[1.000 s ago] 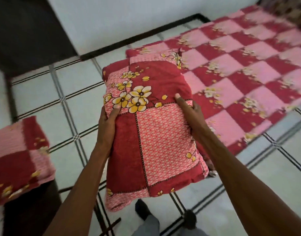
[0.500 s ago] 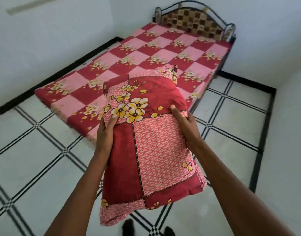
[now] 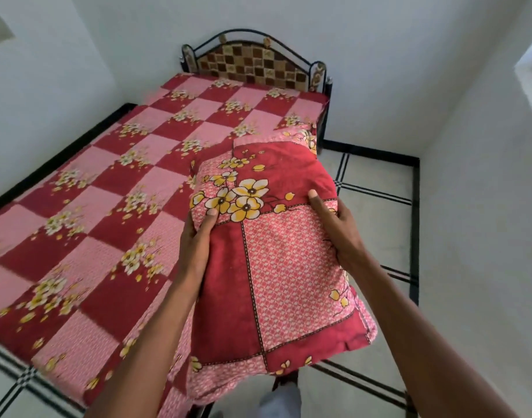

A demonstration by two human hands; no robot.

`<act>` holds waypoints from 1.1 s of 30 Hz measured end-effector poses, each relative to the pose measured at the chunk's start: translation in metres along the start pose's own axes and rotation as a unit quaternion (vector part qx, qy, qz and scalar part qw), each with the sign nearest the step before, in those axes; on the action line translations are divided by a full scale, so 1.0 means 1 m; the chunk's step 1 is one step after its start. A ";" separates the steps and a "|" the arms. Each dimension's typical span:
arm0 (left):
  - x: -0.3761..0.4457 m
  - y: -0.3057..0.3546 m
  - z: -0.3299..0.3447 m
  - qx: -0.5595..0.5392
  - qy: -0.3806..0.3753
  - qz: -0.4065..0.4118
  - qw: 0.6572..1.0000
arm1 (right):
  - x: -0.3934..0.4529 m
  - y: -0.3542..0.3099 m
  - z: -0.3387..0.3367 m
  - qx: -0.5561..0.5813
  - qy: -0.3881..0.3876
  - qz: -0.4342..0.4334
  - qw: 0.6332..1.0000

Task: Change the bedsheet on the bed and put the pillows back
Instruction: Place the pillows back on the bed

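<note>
I hold a red and pink pillow [image 3: 277, 260] with yellow flowers in front of me, over the bed's right edge. My left hand [image 3: 198, 236] grips its left side, thumb on top. My right hand [image 3: 337, 224] grips its right side, thumb on top and fingers hidden behind. The bed [image 3: 108, 206] carries a red and pink checked bedsheet with flower prints, spread flat. Its metal headboard [image 3: 252, 64] with brown checks stands at the far end. No pillow lies on the bed.
White walls close in on the left, the far end and the right. Tiled floor [image 3: 376, 212] with black lines runs along the bed's right side. My feet show at the bottom edge.
I have turned and walked toward the bed with the pillow. The second pillow at the left a second ago is out of view. The bed now fills the left of the view.
</note>
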State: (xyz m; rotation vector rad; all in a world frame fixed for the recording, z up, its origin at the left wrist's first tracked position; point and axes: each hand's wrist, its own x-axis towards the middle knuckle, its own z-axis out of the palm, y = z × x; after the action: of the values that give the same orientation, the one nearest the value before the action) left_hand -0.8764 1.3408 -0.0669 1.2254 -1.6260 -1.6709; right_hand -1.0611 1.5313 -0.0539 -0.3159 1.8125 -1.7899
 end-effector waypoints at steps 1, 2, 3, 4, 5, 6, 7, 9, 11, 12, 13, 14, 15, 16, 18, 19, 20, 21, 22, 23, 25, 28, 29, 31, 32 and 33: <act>0.021 0.007 0.019 0.008 -0.002 -0.012 1.000 | 0.025 -0.008 -0.009 -0.001 -0.001 0.002 1.000; 0.039 0.015 0.037 0.018 -0.003 -0.020 1.000 | 0.049 -0.015 -0.017 -0.002 -0.002 0.003 1.000; 0.057 0.025 0.056 0.023 -0.009 -0.023 0.999 | 0.073 -0.022 -0.026 -0.004 0.001 0.003 1.000; 0.077 0.035 0.076 0.027 -0.019 -0.018 0.999 | 0.101 -0.030 -0.034 -0.005 0.007 0.001 1.000; 0.097 0.045 0.095 0.031 -0.024 -0.020 0.999 | 0.127 -0.037 -0.043 -0.005 0.011 0.003 1.000; 0.116 0.053 0.113 0.039 -0.016 -0.022 0.999 | 0.152 -0.044 -0.051 -0.010 0.013 0.010 1.000; 0.133 0.063 0.130 0.043 -0.013 -0.027 0.999 | 0.176 -0.052 -0.057 -0.015 0.012 0.012 1.000; 0.172 0.076 0.164 0.028 -0.015 -0.026 0.999 | 0.227 -0.063 -0.071 -0.016 0.015 0.016 1.000; 0.212 0.086 0.197 0.008 -0.020 -0.030 0.999 | 0.278 -0.072 -0.085 -0.021 0.021 0.014 0.999; 0.236 0.090 0.212 -0.014 -0.029 -0.032 0.999 | 0.306 -0.076 -0.091 -0.021 0.020 0.013 0.999; 0.259 0.093 0.230 -0.034 -0.033 -0.040 0.998 | 0.335 -0.080 -0.098 -0.020 0.019 0.016 0.999; 0.285 0.093 0.248 -0.047 -0.035 -0.047 0.997 | 0.366 -0.084 -0.104 -0.023 0.020 0.022 0.999; 0.308 0.093 0.267 -0.055 -0.033 -0.050 0.997 | 0.397 -0.087 -0.110 -0.026 0.020 0.023 0.999; 0.331 0.093 0.284 -0.063 -0.032 -0.053 0.996 | 0.427 -0.091 -0.116 -0.027 0.015 0.022 0.999; 0.376 0.095 0.316 -0.067 -0.017 -0.064 0.996 | 0.484 -0.104 -0.125 -0.028 0.001 0.028 0.999; 0.394 0.101 0.332 -0.064 -0.006 -0.068 0.996 | 0.511 -0.112 -0.128 -0.033 -0.007 0.029 0.999; 0.416 0.102 0.346 -0.064 -0.001 -0.072 0.995 | 0.537 -0.120 -0.130 -0.039 -0.017 0.027 0.999; 0.437 0.106 0.360 -0.062 0.003 -0.072 0.996 | 0.564 -0.128 -0.133 -0.044 -0.025 0.022 0.998; 0.458 0.111 0.373 -0.061 0.004 -0.069 0.996 | 0.591 -0.136 -0.136 -0.047 -0.032 0.019 0.998; 0.473 0.124 0.388 -0.059 0.010 -0.074 0.995 | 0.618 -0.144 -0.137 -0.050 -0.037 0.020 0.998; 0.508 0.142 0.416 -0.065 0.025 -0.067 0.995 | 0.670 -0.159 -0.136 -0.068 -0.049 0.024 0.996; 0.565 0.156 0.452 -0.082 0.038 -0.083 0.992 | 0.752 -0.176 -0.130 -0.091 -0.078 0.029 0.992; 0.588 0.156 0.462 -0.079 0.049 -0.097 0.991 | 0.781 -0.178 -0.127 -0.101 -0.088 0.030 0.991; 0.624 0.155 0.479 -0.093 0.061 -0.119 0.987 | 0.829 -0.181 -0.120 -0.130 -0.113 0.034 0.984; 0.647 0.152 0.487 -0.103 0.065 -0.128 0.984 | 0.859 -0.180 -0.115 -0.149 -0.123 0.038 0.980; 0.670 0.151 0.496 -0.112 0.071 -0.135 0.982 | 0.889 -0.179 -0.108 -0.166 -0.129 0.041 0.977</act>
State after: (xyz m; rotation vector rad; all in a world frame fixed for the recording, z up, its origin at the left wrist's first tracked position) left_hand -1.6476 1.0015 -0.1508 1.4600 -1.1916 -1.8221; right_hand -1.8804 1.1290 -0.0869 -0.5669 1.8979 -1.3185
